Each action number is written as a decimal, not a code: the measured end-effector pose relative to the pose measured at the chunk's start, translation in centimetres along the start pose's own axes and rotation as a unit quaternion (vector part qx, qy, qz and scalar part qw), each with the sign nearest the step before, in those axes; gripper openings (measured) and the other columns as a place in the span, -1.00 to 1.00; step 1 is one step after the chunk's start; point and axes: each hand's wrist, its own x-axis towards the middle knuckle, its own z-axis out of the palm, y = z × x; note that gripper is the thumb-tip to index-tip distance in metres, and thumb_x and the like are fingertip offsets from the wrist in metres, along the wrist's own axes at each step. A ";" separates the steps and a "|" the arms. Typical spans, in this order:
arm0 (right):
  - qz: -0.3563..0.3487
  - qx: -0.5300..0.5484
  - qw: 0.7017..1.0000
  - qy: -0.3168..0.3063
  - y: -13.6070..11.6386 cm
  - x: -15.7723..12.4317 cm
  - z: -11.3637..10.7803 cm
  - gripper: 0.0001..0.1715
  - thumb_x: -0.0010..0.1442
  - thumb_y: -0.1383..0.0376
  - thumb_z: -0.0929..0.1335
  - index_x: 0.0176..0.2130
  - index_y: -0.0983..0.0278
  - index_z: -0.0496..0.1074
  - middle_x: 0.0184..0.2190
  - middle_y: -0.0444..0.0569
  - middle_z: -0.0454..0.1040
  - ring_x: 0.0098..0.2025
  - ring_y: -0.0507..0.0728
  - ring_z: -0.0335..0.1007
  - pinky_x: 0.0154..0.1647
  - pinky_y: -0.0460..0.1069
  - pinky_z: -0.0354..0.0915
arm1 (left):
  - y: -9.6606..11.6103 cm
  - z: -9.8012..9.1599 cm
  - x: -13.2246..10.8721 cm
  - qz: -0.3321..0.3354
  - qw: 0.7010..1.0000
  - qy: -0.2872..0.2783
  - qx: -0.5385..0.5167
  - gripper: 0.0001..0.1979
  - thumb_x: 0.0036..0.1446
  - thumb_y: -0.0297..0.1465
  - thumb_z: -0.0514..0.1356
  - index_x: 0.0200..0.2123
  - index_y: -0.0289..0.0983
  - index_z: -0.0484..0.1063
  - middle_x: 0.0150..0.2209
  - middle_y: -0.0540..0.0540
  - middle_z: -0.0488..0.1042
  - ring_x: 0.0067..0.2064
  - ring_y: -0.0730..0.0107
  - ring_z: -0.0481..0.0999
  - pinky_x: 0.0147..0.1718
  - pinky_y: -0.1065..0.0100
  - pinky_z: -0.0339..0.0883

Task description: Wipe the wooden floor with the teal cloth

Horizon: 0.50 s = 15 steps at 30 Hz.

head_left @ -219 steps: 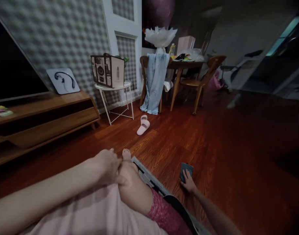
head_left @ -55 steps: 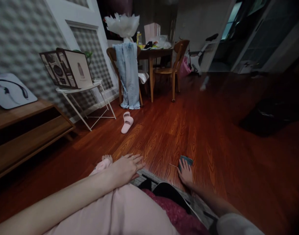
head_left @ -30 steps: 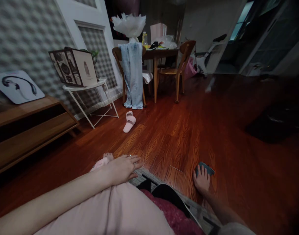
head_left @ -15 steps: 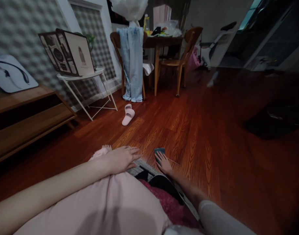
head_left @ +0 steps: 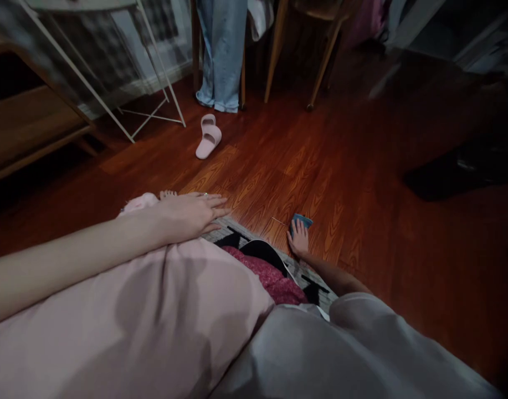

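I sit on the floor with my legs under pink cloth. My left hand [head_left: 191,213] lies flat on my knee, fingers stretched out and together, a ring on one finger. My toes [head_left: 167,194] show just beyond it. My right hand [head_left: 298,239] reaches down to the red wooden floor [head_left: 362,183] and presses, fingers spread, on a small blue cloth pad [head_left: 302,221]. A thin stick [head_left: 278,222] lies on the floor just left of the pad.
A pink slipper [head_left: 208,137] lies on the floor ahead. A white wire-legged side table [head_left: 154,94] and a low wooden cabinet [head_left: 33,127] stand at left. Jeans [head_left: 222,50] hang from a chair by wooden table legs [head_left: 324,55]. A patterned rug edge [head_left: 232,235] lies under my legs. Something dark [head_left: 457,169] sits at right.
My view has tipped down and my body leans forward. My right hand has slid the blue pad across the floor, right, then left, then right again. My left hand stays on my knee.
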 end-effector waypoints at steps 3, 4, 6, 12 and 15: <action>-0.079 0.006 0.997 -0.023 -2.1 -1.1 0.1 -0.23 0.39 0.05 0.03 0.45 0.30 -0.18 0.48 0.03 -0.22 0.49 0.23 -0.43 0.42 0.25 -0.23 | 0.0 0.1 0.0 0.002 1.000 0.003 0.000 -0.49 0.45 -0.13 -0.08 0.28 -0.27 0.28 0.32 -0.24 0.25 0.35 0.06 0.16 0.25 0.11 0.00; -0.100 0.011 0.995 -0.026 -2.9 -0.9 0.1 -0.23 0.39 0.05 0.03 0.44 0.29 -0.17 0.48 0.02 -0.22 0.49 0.22 -0.43 0.43 0.23 -0.24 | 0.0 0.1 0.0 0.004 1.000 0.002 -0.001 -0.49 0.46 -0.13 -0.10 0.29 -0.27 0.27 0.32 -0.23 0.25 0.35 0.07 0.15 0.26 0.11 0.00; -0.126 0.026 0.991 -0.025 -4.3 0.4 0.1 -0.24 0.40 0.06 0.04 0.44 0.28 -0.16 0.48 0.02 -0.22 0.49 0.21 -0.45 0.43 0.22 -0.26 | 0.0 0.2 0.0 0.004 1.000 0.002 -0.007 -0.48 0.46 -0.11 -0.12 0.30 -0.24 0.25 0.33 -0.20 0.24 0.36 0.09 0.14 0.26 0.11 -0.02; -0.065 0.107 0.992 0.024 -9.1 7.5 0.8 -0.22 0.40 0.05 0.04 0.44 0.33 -0.17 0.48 0.08 -0.25 0.48 0.28 -0.50 0.42 0.32 -0.35 | 0.1 0.2 0.3 -0.011 1.000 0.000 -0.023 -0.49 0.45 -0.10 -0.11 0.29 -0.21 0.26 0.35 -0.17 0.20 0.36 0.12 0.14 0.27 0.16 -0.05; -0.054 0.125 0.990 0.036 -12.7 10.1 1.1 -0.23 0.40 0.06 0.04 0.43 0.36 -0.15 0.48 0.11 -0.23 0.48 0.28 -0.49 0.42 0.33 -0.35 | 0.2 0.1 0.6 -0.014 1.000 0.005 -0.024 -0.51 0.44 -0.12 -0.08 0.26 -0.21 0.30 0.33 -0.18 0.24 0.34 0.11 0.18 0.26 0.15 -0.03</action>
